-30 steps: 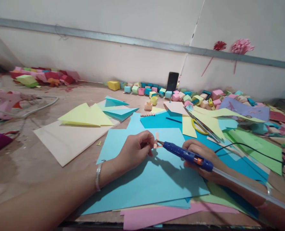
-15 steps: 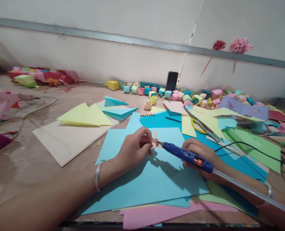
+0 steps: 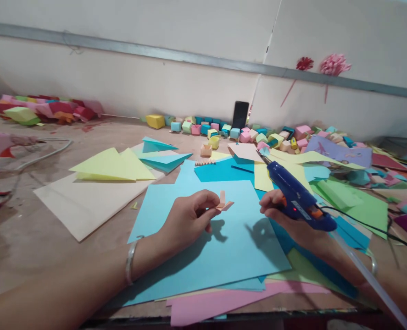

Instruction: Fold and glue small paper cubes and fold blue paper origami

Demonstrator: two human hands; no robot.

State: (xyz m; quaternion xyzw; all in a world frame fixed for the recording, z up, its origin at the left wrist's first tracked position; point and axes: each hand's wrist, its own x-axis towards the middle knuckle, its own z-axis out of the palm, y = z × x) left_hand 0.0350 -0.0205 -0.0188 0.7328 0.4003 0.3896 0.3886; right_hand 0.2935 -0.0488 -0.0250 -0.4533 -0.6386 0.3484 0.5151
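Paper piece (image 3: 222, 198) in a pinch at left, glue gun (image 3: 294, 197) standing off to the right

The paper piece, small and peach, is sitting in the air just above the light-blue sheet (image 3: 224, 256), with one flap pointing up and another slanting out to the right. The left hand (image 3: 189, 213) is pinching it between thumb and forefinger, the fingertips covering its left end. The right hand (image 3: 291, 229) is wrapping around the glue gun, whose nozzle is pointing far and left, well apart from the piece.

The step in hand is looking like gluing the flaps; whether any glue is lying on them is too small to tell. As a judgement, the next move is calling for a steady left pinch, a flap being folded and pressed, and the hot nozzle being kept clear of the fingers.

Farther out, a zigzag strip (image 3: 205, 162) is lying beyond the sheet, and an open peach box (image 3: 206, 150) is standing just past it. At the far side, cubes (image 3: 186, 127) are lining the wall (image 3: 114, 87), with a phone (image 3: 240, 114) leaning upright among them. On the left, folded yellow paper (image 3: 102, 167) is resting on a pale sheet (image 3: 75, 211).
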